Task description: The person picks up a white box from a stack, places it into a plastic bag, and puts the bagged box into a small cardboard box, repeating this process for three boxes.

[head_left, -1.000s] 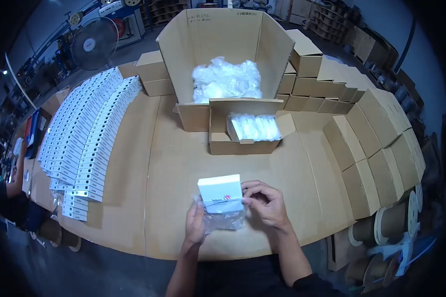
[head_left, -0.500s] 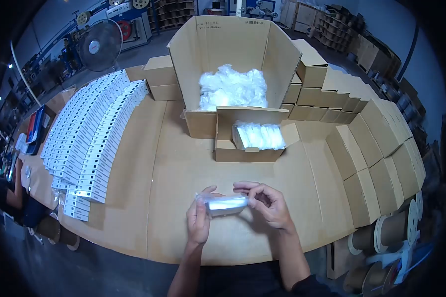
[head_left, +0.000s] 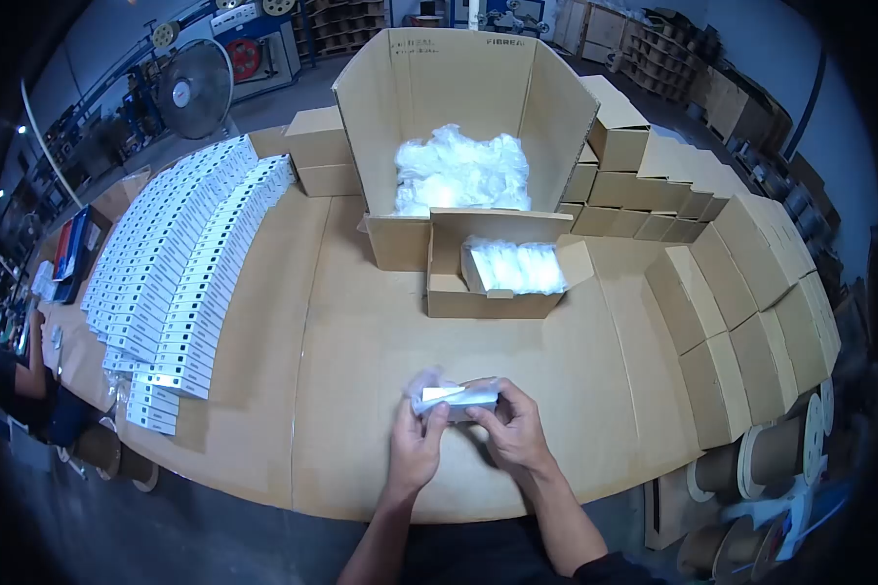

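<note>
Near the front of the table, a small white box (head_left: 463,399) sits loosely wrapped in a clear plastic bag (head_left: 427,380). My left hand (head_left: 417,450) grips its left end, thumb on the near side. At the other end, my right hand (head_left: 519,435) pinches the box and plastic between thumb and fingers. Some fingertips are hidden behind the box. Beyond my hands stands an open small carton (head_left: 480,307) holding several plastic-wrapped pieces (head_left: 517,268) in a row. Behind it, a tall open cardboard box (head_left: 458,63) contains a heap of clear plastic bags (head_left: 461,171).
Long stacks of white boxes (head_left: 180,292) cover the table's left side. Closed brown cartons (head_left: 737,375) form a wall on the right, with more cartons (head_left: 634,195) at the back right. A co-worker (head_left: 24,375) sits at far left. Spools (head_left: 766,453) stand below the right edge.
My right hand has turned and closed on the box's right end. The bag's left end now bunches upward, and the box's white face shows more. Both hands shifted slightly; the left moved right.
</note>
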Demonstrator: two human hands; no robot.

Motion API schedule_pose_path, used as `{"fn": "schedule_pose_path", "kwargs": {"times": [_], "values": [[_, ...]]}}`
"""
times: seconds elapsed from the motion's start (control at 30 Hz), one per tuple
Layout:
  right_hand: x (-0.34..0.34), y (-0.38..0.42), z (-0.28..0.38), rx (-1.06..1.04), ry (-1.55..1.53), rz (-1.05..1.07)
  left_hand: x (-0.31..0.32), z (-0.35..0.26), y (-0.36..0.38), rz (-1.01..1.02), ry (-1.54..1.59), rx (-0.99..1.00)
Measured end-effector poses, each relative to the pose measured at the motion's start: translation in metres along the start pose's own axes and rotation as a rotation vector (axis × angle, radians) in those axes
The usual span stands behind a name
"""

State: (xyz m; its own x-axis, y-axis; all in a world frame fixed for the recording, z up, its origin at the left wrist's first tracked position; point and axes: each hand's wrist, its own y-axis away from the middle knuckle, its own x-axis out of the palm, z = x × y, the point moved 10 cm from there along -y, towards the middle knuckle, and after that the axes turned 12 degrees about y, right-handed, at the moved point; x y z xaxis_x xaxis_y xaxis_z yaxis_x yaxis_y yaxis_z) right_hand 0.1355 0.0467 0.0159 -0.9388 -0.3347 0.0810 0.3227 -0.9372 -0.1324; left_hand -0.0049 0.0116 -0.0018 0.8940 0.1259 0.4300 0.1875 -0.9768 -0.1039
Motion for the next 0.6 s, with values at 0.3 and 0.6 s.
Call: {"fn": "schedule_pose_path", "kwargs": {"times": [0.3, 0.6], "values": [[-0.007, 0.008, -0.012, 0.226, 0.103, -0.141, -0.012, 0.01, 0.0, -0.21, 0.101, -0.105], [0.007, 0.006, 0.04, -0.227, 0.548, 0.112, -0.025, 0.009, -0.005, -0.289, 0.098, -0.12]]}}
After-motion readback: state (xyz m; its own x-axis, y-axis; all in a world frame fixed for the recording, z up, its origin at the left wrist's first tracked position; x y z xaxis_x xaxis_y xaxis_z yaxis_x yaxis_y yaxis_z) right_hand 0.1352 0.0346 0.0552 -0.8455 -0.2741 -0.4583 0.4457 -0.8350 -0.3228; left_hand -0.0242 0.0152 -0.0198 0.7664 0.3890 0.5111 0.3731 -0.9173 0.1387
